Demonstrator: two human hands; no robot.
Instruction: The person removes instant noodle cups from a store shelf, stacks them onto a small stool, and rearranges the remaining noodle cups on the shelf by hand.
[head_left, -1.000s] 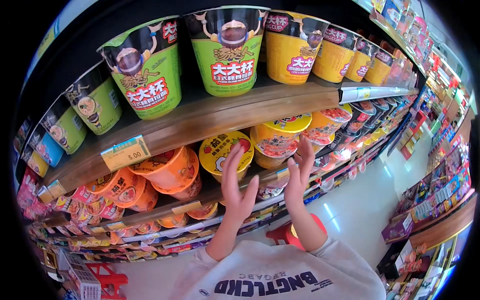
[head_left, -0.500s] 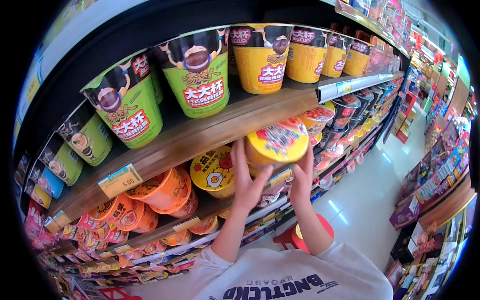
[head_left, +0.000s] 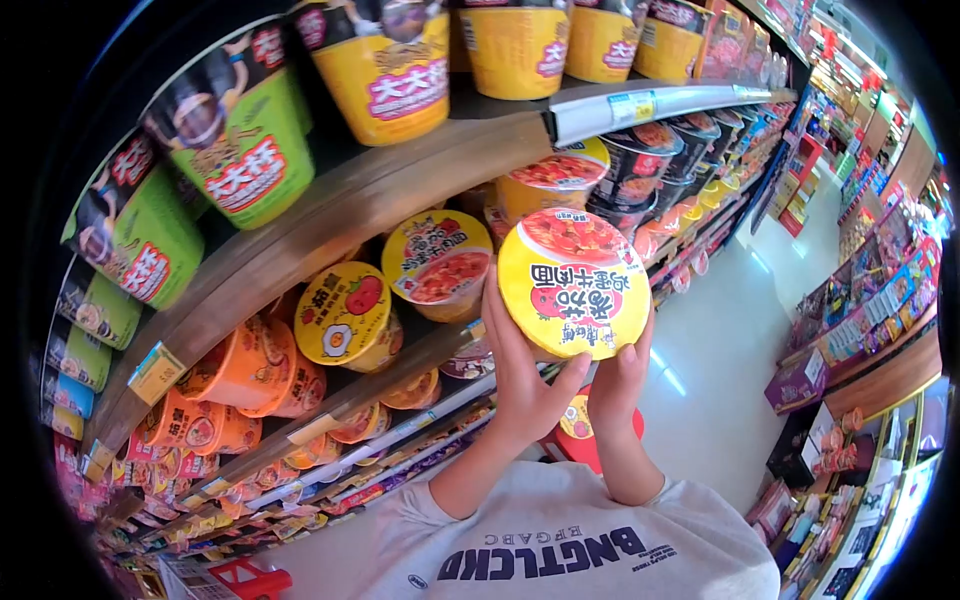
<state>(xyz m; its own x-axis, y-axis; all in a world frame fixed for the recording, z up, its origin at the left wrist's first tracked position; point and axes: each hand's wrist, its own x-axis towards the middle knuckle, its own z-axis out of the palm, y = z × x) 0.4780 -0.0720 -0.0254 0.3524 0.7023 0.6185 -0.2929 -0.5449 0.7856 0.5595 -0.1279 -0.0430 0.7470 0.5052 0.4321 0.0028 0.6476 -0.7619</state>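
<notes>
A round noodle cup with a yellow lid [head_left: 573, 283] is held up in front of the shelf, its printed lid facing the camera and the writing upside down. My left hand [head_left: 522, 370] grips its left side, and my right hand [head_left: 620, 390] grips its lower right side. Just behind it on the shelf stands another yellow cup [head_left: 553, 181]. To the left are a yellow-lidded cup with a noodle picture [head_left: 438, 262] and one with a tomato and egg picture [head_left: 343, 312].
Green cups [head_left: 235, 130] and yellow cups [head_left: 385, 75] line the upper shelf. Orange tubs [head_left: 235, 365] sit lower left. Below my arms is a red container [head_left: 580, 435] holding a yellow-lidded cup. An aisle floor [head_left: 705, 380] and stocked shelves lie right.
The held cup has come away from the shelf, its lid turned more toward the camera, with both hands still on it. The view has shifted, so the shelves appear higher and further left.
</notes>
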